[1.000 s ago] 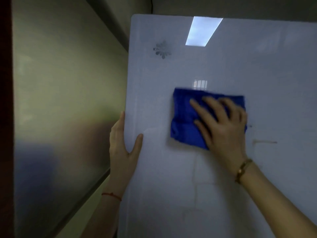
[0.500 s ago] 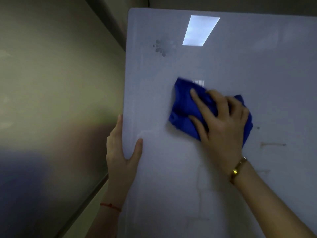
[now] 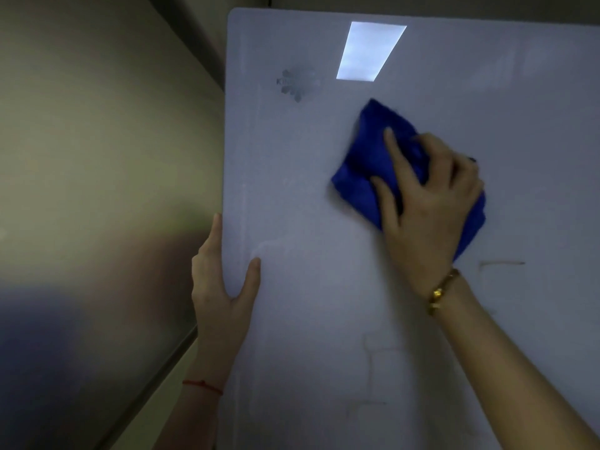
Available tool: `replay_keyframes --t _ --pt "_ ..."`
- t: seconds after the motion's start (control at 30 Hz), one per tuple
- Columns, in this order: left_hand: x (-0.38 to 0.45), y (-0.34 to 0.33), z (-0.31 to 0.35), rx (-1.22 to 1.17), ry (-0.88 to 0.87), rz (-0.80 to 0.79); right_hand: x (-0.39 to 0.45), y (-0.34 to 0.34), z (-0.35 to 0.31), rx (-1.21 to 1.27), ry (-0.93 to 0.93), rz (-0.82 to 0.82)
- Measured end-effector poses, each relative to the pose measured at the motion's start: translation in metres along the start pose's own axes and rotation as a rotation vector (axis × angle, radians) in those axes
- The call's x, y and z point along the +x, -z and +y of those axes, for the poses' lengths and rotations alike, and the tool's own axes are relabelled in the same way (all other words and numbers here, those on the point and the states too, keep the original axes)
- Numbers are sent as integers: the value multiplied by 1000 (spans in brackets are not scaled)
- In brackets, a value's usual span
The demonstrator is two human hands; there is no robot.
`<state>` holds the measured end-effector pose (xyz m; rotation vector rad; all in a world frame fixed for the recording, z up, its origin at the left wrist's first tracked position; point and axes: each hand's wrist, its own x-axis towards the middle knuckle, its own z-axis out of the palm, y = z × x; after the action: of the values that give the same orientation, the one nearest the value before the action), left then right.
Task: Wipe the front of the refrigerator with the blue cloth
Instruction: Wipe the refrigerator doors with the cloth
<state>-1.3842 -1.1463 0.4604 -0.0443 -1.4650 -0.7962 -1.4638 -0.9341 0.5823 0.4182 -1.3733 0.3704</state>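
Note:
The white glossy refrigerator door (image 3: 324, 319) fills the right of the head view. A bunched blue cloth (image 3: 367, 167) lies flat against its upper middle. My right hand (image 3: 428, 206) presses on the cloth with curled fingers and grips it. My left hand (image 3: 220, 287) clasps the door's left edge, thumb on the front, fingers hidden behind the edge. A faint snowflake logo (image 3: 297, 84) sits upper left of the cloth.
A dull grey metallic wall or side panel (image 3: 97, 190) stands close on the left of the door. Faint streaks and a brownish mark (image 3: 501, 264) show on the door to the right of my wrist. A ceiling light reflection (image 3: 370, 50) glares near the top.
The cloth has bunched up and turned under my right hand, which has slid slightly up and right on the door. My left hand stays on the edge.

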Motion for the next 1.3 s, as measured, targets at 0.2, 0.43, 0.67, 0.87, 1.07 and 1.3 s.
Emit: replay_keyframes --t 0.2,0.43,0.67,0.87,1.07,1.3 --pt "0 1 -1 -1 -5 -19 -105 14 -12 92 386 -115" --pt "0 -1 -1 4 -5 0 8 -1 8 24 64 21" --pt "-1 1 -2 9 -18 -7 -103 15 -14 108 483 -119" --pt "-2 -1 -1 36 -42 14 -2 4 21 17 79 4" --pt "-3 -1 -3 58 -26 -2 -108 13 -14 99 344 -104" --pt "-22 1 0 144 -80 6 -56 16 26 46 166 -19"
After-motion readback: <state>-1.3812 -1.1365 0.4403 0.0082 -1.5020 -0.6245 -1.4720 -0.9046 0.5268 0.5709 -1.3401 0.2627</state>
